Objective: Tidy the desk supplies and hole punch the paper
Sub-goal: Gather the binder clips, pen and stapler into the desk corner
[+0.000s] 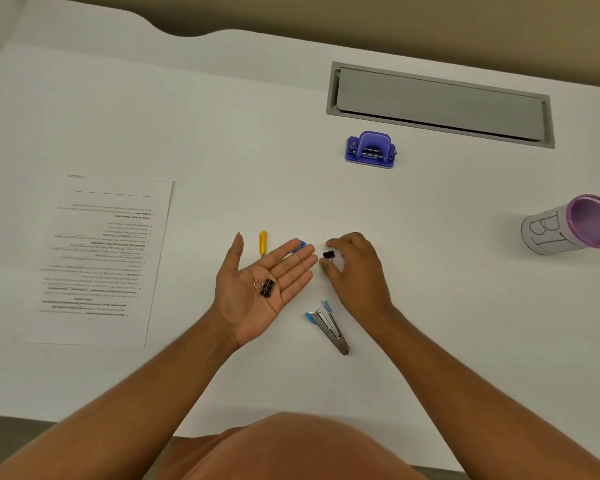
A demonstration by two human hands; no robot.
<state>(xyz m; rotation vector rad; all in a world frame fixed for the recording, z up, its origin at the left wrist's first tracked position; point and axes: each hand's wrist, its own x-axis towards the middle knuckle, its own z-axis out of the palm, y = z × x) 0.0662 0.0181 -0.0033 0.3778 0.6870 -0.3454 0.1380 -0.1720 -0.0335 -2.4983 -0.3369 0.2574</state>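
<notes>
The left hand lies flat and palm-up over the middle of the tabletop, with two black binder clips resting loose in the palm. The right hand pinches a third clip between thumb and fingertips, just beside the left hand's fingertips.

These clips look small, light and stiff, with springy wire handles; they are probably best taken by the black body, since a smooth little thing like that could easily slip or roll off an open palm.

Behind the left fingers a yellow pen lies on the tabletop, and a small blue thing peeks out; I cannot tell what it is. A metal stapler with blue tips lies splayed open toward the near edge, below the right hand; it looks rigid and is best held by its closed hinge end.

The purple hole punch stands toward the far edge, in front of a grey cable hatch. It looks solid and fairly heavy, so it should be gripped across its base. The printed paper lies flat toward the left edge; it is thin and floppy and should be lifted by an edge. Its print is upside down and too small to read.

A purple-rimmed cup lies on its side by the right edge, with handwriting on its wrap that seems to read "B1".
</notes>
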